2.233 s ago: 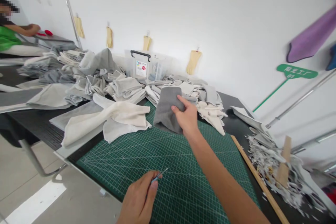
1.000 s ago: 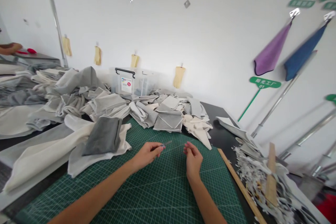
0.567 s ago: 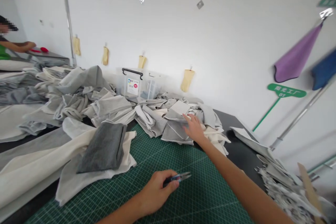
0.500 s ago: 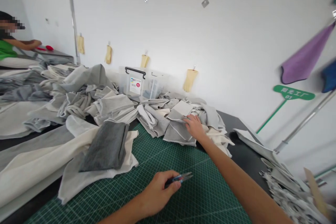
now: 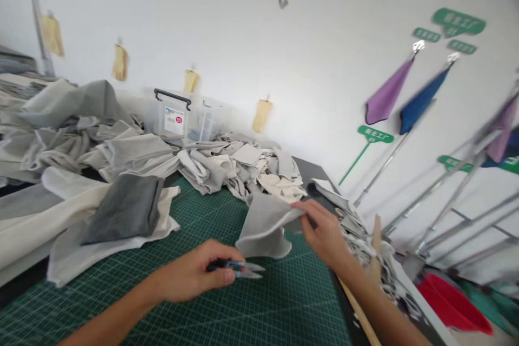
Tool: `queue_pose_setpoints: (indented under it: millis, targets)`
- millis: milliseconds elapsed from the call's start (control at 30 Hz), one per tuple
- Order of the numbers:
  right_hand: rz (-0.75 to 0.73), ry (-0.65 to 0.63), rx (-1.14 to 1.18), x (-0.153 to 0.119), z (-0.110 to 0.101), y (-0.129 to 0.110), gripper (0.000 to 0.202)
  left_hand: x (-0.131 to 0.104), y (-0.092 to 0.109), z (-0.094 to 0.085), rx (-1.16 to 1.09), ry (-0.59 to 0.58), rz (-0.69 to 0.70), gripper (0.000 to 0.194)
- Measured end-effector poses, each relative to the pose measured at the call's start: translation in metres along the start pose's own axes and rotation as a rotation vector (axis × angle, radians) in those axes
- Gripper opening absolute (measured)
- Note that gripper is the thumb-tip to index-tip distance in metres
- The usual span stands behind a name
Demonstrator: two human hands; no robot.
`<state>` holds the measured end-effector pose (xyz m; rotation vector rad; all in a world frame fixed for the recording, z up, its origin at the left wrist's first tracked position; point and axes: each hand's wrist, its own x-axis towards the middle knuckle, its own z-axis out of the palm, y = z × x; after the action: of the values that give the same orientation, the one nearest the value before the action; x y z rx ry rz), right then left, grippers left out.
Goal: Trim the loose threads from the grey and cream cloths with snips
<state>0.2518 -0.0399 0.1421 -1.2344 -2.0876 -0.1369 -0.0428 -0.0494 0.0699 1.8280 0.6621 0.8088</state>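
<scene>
My left hand (image 5: 198,273) is closed round a pair of thread snips (image 5: 243,269), their two metal blades apart and pointing right above the green cutting mat (image 5: 284,308). My right hand (image 5: 322,227) pinches the edge of a grey cloth (image 5: 265,224), whose free part hangs to the left over the mat. Behind that cloth lies a heap of grey and cream cloths (image 5: 247,159). Left of my hands a folded dark grey cloth (image 5: 125,208) rests on pale fabric (image 5: 93,257).
Clear plastic boxes (image 5: 174,119) stand against the wall. A larger cloth pile (image 5: 73,135) covers the table's left side. At the right edge lie fabric scraps (image 5: 365,243) and a wooden strip (image 5: 376,248). A red basin (image 5: 454,303) sits low at right.
My right hand has lifted the grey cloth off the heap and brought it nearer over the mat. The view has turned right. My left hand still holds the snips.
</scene>
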Motion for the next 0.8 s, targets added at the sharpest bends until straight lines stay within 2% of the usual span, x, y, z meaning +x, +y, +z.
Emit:
queue_pose_setpoints:
  millis: [67,133,233,267,300,333,400,467,533,667,733,800]
  targets:
    - [-0.017,-0.08,0.033,-0.054,-0.008,-0.017,0.039,0.0,0.012,0.007,-0.072,-0.005,0.006,0.039]
    - [-0.021,-0.227,0.079,-0.1,-0.017,-0.03,0.043,0.006,0.021,0.019,-0.123,-0.041,0.032,0.039]
    - [0.059,-0.5,0.214,-0.149,-0.033,-0.035,0.048,0.026,0.028,0.045,0.024,-0.121,0.143,0.031]
    - [0.096,-0.539,0.265,-0.16,-0.037,-0.032,0.049,0.035,0.028,0.055,0.093,-0.148,0.183,0.03]
    - [0.14,-0.522,0.304,-0.167,-0.04,-0.027,0.046,0.044,0.025,0.063,0.146,-0.155,0.203,0.03]
    - [0.196,-0.452,0.324,-0.172,-0.041,-0.022,0.041,0.052,0.021,0.071,0.194,-0.179,0.207,0.029]
    - [0.339,-0.2,0.317,-0.173,-0.039,-0.009,0.025,0.064,0.009,0.082,0.257,-0.19,0.191,0.029]
    - [0.469,0.067,0.314,-0.167,-0.032,0.001,0.021,0.07,-0.008,0.088,0.294,-0.216,0.149,0.029]
    - [0.548,0.223,0.379,-0.157,-0.021,0.009,0.022,0.069,-0.025,0.09,0.305,-0.202,0.111,0.03]
    - [0.628,0.35,0.638,-0.138,0.012,0.02,0.02,0.062,-0.045,0.092,0.38,-0.057,0.079,0.033]
    - [0.669,0.374,0.737,-0.137,0.03,0.025,0.019,0.06,-0.048,0.094,0.457,-0.049,0.116,0.032]
    - [0.714,0.334,0.764,-0.143,0.046,0.029,0.02,0.059,-0.047,0.097,0.534,-0.077,0.17,0.03]
